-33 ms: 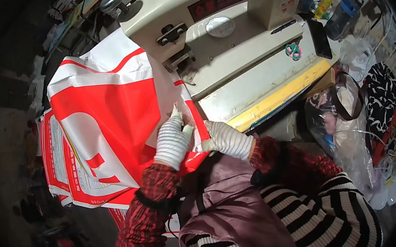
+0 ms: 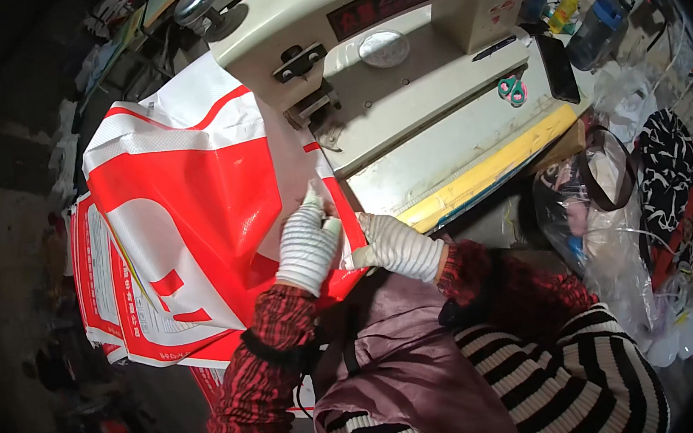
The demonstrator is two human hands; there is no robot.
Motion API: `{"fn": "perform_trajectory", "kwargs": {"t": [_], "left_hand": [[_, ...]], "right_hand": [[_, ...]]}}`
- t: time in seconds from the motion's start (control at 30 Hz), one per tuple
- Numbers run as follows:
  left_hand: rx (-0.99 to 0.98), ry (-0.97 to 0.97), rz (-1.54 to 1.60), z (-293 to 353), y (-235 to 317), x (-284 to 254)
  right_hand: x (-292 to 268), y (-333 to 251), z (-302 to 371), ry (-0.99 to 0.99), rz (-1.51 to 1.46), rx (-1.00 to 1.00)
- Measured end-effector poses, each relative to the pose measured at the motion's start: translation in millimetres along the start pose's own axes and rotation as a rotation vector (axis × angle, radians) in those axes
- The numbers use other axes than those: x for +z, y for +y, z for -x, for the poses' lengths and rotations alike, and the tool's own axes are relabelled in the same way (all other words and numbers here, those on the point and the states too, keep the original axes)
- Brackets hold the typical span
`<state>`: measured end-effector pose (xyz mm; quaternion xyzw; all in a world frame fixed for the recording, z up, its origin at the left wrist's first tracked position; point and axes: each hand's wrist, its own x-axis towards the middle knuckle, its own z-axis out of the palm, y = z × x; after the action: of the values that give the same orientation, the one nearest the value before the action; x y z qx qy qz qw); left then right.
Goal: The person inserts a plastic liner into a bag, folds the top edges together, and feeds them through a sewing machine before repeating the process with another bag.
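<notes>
A large red and white woven plastic bag (image 2: 224, 188) lies creased in front of me, its upper part beside the head of a cream sewing machine (image 2: 430, 53). My left hand (image 2: 308, 251), in a white striped glove, is closed on the bag's near part, with one finger reaching forward and the thumb apart; its other fingertips are hidden. Close by on the right, my right hand (image 2: 398, 245), gloved alike, pinches the bag's right edge next to the machine's front corner.
Green-handled scissors (image 2: 512, 91), a pen (image 2: 494, 48) and a dark phone (image 2: 558, 68) rest on the machine's bed. Yellow tape (image 2: 487, 170) runs along its front edge. More printed bags (image 2: 96, 271) are stacked at left. A clear plastic bag (image 2: 617, 263) of items sits at right.
My left hand has shifted very slightly to the right on the bag. The right hand keeps its place at the edge.
</notes>
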<state>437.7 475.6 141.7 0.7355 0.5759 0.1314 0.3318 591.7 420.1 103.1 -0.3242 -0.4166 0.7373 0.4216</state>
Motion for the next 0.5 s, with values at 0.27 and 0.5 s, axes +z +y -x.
{"fn": "perform_trajectory", "kwargs": {"t": [0.27,0.5], "left_hand": [[0.448,-0.066,-0.351,13.5,9.6,2.9],[0.312,-0.496,-0.616,35.1,59.8,-19.7]], "right_hand": [[-29.0,-1.2,-14.8,0.189,-0.397,0.210],[-29.8,22.6,-34.6,0.140,0.542,-0.007]]}}
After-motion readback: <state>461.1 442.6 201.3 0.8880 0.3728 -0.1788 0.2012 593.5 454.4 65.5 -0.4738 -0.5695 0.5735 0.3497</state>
